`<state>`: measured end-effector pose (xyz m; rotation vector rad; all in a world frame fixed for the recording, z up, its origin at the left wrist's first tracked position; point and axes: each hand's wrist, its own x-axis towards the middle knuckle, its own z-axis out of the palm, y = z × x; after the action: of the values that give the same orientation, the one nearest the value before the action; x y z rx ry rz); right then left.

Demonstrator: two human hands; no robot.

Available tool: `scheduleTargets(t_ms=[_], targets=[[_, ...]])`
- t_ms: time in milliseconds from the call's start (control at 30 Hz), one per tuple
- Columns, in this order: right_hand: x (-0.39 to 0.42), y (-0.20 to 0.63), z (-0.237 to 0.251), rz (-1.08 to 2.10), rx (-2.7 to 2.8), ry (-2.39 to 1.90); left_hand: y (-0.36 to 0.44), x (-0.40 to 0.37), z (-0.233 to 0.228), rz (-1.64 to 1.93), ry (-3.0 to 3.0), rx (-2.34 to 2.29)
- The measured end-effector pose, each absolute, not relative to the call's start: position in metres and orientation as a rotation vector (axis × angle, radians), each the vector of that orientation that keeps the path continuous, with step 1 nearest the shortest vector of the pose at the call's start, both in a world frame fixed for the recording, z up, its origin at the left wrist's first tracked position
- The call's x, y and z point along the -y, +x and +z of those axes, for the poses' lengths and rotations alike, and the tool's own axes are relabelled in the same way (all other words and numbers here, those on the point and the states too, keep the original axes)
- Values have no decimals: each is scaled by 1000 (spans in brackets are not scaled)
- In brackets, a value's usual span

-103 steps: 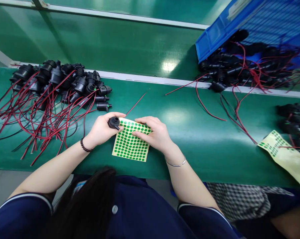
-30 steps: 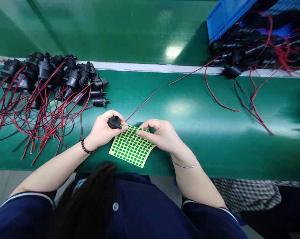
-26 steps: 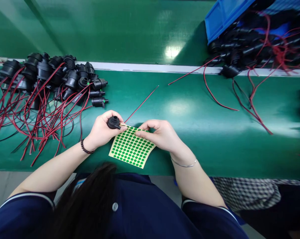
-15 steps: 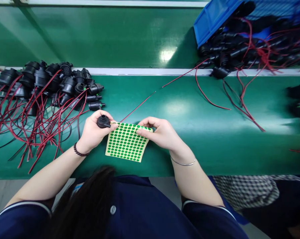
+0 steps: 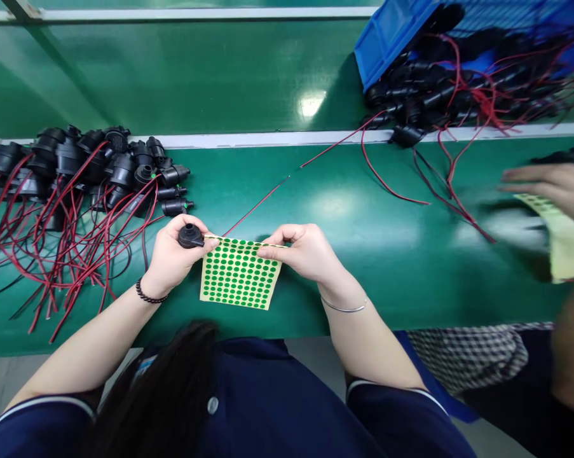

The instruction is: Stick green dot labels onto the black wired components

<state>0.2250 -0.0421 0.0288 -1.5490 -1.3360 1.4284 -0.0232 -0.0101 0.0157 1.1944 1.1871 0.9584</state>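
At the far left of the surface (image 5: 344, 267) lies a pile of black wired parts (image 5: 81, 172), some showing a green dot, so by the look of it a good share is already marked. Your left hand (image 5: 172, 257) has its grip closed around one black part (image 5: 190, 236), held just above the near edge and touching the top left corner of the sticker sheet (image 5: 239, 275). Your right hand (image 5: 306, 251) pinches the sheet's top right corner. The sheet looks nearly full. At the far right corner, the blue bin (image 5: 401, 32) spills many more parts, probably unmarked. A co-worker's hand (image 5: 553, 187) works beside it.
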Motion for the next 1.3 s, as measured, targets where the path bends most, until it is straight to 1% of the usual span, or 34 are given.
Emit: scheduleTargets(t_ms=[200, 433, 733, 933, 1067, 1133, 1233, 1300], targets=[[40, 232, 24, 1483, 1265, -1448, -25, 7, 17, 1049, 1137, -1173], [38, 235, 24, 1406, 1257, -1470, -22, 5, 21, 1021, 1066, -1144], [36, 241, 24, 1388, 1247, -1466, -16, 11, 13, 1048, 1069, -1165], [35, 241, 22, 1401, 1256, -1484, -15, 10, 21, 923, 1083, -1137], [36, 241, 19, 1399, 1311, -1495, -13, 10, 24, 951, 1102, -1133], [36, 239, 21, 1324, 1433, -1505, -13, 11, 23, 977, 1113, -1144], [35, 235, 26, 1082, 1674, -1501, -13, 10, 21, 988, 1143, -1160], [33, 231, 29, 985, 1763, -1498, -14, 10, 21, 990, 1157, -1166]])
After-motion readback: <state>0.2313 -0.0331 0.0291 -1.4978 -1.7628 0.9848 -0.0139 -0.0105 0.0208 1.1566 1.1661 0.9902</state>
